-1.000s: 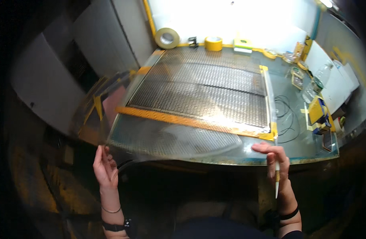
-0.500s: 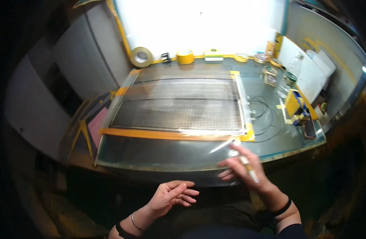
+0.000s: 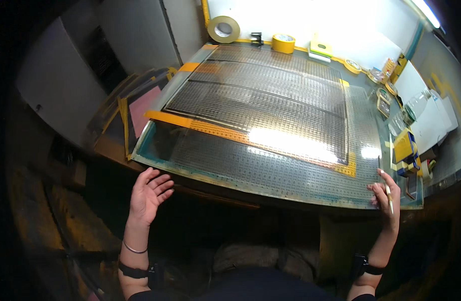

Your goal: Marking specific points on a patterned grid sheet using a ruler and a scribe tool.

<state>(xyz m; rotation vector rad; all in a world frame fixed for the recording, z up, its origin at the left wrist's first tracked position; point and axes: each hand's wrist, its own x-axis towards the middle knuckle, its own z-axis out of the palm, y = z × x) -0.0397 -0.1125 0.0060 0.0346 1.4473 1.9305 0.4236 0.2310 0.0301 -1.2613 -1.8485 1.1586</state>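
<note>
My left hand is open, palm up and fingers loosely spread, just off the table's front left corner. It holds nothing. In my right hand, at the front right, is a slim white pen-like tool; its exact kind is unclear. The fingers are curled, beside the right edge of a large clear patterned sheet. Whether they also touch the sheet is not clear. Under or against that sheet lies a dark gridded panel, bordered by orange-yellow tape. Glare hides part of the panel.
Along the back stand a wide tape roll, a small black clip-like object and a yellow tape roll. To the right are a clear bottle and a yellow-blue box. A pink sheet leans at left.
My left hand has moved left and opened out; my right hand has moved right with the pen-like tool. The clear sheet now spreads further right over the table. The view has shifted too.
</note>
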